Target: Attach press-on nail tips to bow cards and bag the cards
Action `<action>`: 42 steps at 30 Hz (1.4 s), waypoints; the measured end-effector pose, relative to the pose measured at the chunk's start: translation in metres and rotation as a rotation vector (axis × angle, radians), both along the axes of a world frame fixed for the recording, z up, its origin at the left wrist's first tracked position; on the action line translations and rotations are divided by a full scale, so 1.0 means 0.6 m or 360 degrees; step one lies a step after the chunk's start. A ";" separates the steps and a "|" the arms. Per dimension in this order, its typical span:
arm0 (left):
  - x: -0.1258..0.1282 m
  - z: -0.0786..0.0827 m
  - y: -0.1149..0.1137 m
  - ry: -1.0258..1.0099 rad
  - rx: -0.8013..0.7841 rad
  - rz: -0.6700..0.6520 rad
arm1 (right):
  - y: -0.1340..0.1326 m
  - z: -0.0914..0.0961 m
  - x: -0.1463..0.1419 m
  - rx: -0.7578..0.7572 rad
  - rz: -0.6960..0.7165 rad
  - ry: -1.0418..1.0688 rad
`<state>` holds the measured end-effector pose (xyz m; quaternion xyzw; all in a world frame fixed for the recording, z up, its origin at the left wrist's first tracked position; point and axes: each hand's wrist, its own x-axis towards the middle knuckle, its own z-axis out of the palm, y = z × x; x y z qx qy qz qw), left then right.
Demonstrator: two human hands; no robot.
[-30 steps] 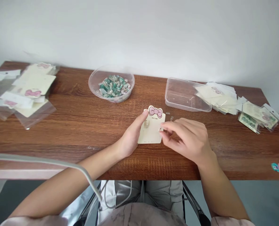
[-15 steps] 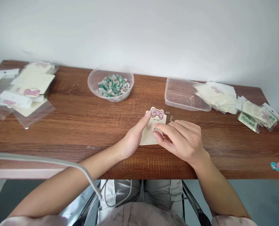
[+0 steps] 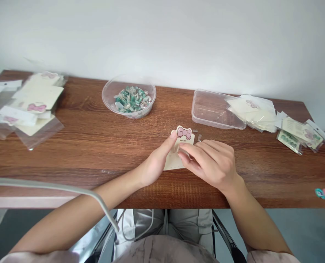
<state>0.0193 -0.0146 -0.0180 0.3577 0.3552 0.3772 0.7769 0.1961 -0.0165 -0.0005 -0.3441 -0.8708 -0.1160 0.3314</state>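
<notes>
While the left hand (image 3: 155, 166) is grasping a cream card (image 3: 172, 161) by its left side, thumb lying along the front near the upper corner, the right hand (image 3: 213, 160) is pinching a small pale piece (image 3: 176, 148) between thumb and forefinger at the card's face. The fingertips are partly hiding the piece; whether it is touching the card cannot be told. The card is being held over the near part of the wooden surface (image 3: 83, 146), and a pink bow (image 3: 184, 133) is showing at its twelve o'clock.

With the card as dial centre, two clear bits (image 3: 199, 137) are lying just beside it toward two o'clock. A round bowl (image 3: 133, 115), containing green and clear pieces (image 3: 133, 98), is standing toward half past ten. A rectangular tray (image 3: 206, 109) is sitting between one and two o'clock, and pale sheets (image 3: 257, 115) are overlapping its right end. Packets with green pieces (image 3: 290, 141) are lying near three o'clock; a stack of cards (image 3: 39, 94) is occupying half past nine.
</notes>
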 end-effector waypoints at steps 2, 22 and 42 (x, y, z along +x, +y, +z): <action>0.001 0.003 0.000 0.0013 0.0063 0.0022 | 0.000 0.001 -0.001 0.0004 0.0005 -0.0011; -0.013 0.009 0.007 0.0137 0.0139 -0.0106 | 0.002 -0.006 -0.002 -0.0211 0.0053 0.0177; -0.013 0.020 0.007 -0.0251 -0.0269 -0.0098 | 0.008 0.017 0.071 -0.0259 -0.0349 0.0499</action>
